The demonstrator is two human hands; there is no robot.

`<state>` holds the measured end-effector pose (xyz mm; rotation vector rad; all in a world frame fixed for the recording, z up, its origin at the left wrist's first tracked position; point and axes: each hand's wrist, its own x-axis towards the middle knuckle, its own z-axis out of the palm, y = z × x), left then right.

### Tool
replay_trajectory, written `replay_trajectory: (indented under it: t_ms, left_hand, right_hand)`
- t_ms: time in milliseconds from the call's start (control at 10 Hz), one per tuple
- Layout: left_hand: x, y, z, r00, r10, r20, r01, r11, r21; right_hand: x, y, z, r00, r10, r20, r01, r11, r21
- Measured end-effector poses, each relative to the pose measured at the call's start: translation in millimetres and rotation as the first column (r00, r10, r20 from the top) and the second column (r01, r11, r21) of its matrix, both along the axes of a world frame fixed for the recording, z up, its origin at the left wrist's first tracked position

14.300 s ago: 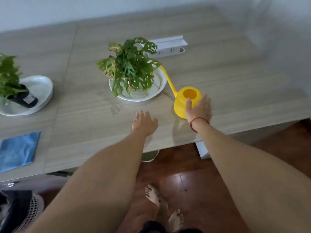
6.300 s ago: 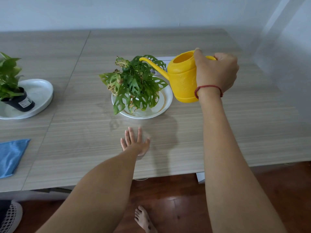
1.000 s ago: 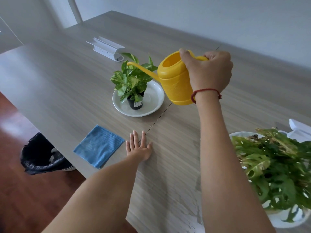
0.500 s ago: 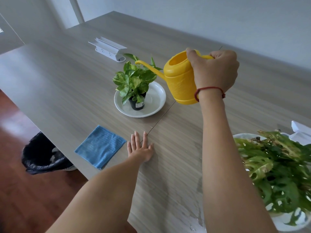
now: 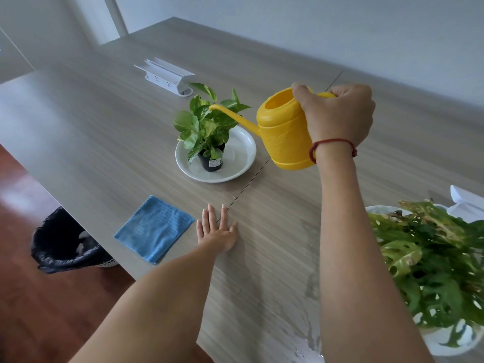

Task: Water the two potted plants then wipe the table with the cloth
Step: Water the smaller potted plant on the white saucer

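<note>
My right hand [image 5: 337, 115] grips the handle of a yellow watering can [image 5: 284, 132], held in the air with its long spout reaching over the small potted plant [image 5: 207, 127]. That plant stands in a black pot on a white dish [image 5: 242, 155]. My left hand [image 5: 217, 230] lies flat and open on the wooden table [image 5: 104, 121], just right of a folded blue cloth [image 5: 154, 229]. The second, larger plant [image 5: 434, 263] with holed leaves sits in a white dish at the right edge.
A white power strip [image 5: 167, 78] lies beyond the small plant, another white one [image 5: 466, 203] behind the large plant. Water is spilled on the table [image 5: 305, 344] near the front edge. A black-lined bin [image 5: 62, 239] stands on the floor at the left.
The watering can has tilted slightly, its spout now lower over the small plant. My left hand stays flat on the table. The view has shifted a little.
</note>
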<state>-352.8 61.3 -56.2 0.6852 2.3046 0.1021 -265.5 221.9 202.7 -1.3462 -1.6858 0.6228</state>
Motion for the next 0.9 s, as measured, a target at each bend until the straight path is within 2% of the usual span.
replay_trajectory:
  t_ms: [200,600,900]
  left_hand:
    - [0.9,0.0,1.6,1.0,0.002,0.006,-0.002,1.0,0.004]
    - [1.3,-0.7,2.3,1.0,0.013,0.002,-0.013,1.0,0.004]
    - [2.1,0.0,4.6,1.0,0.006,-0.004,-0.006,1.0,0.0]
  right_hand:
    - [-1.0,0.5,0.9,0.999,-0.034,-0.019,0.034,0.999,0.005]
    - [0.2,1.6,1.9,0.999,0.042,-0.019,-0.041,0.999,0.026]
    - [11.4,2.9,4.5,1.0,-0.018,0.004,0.018,1.0,-0.001]
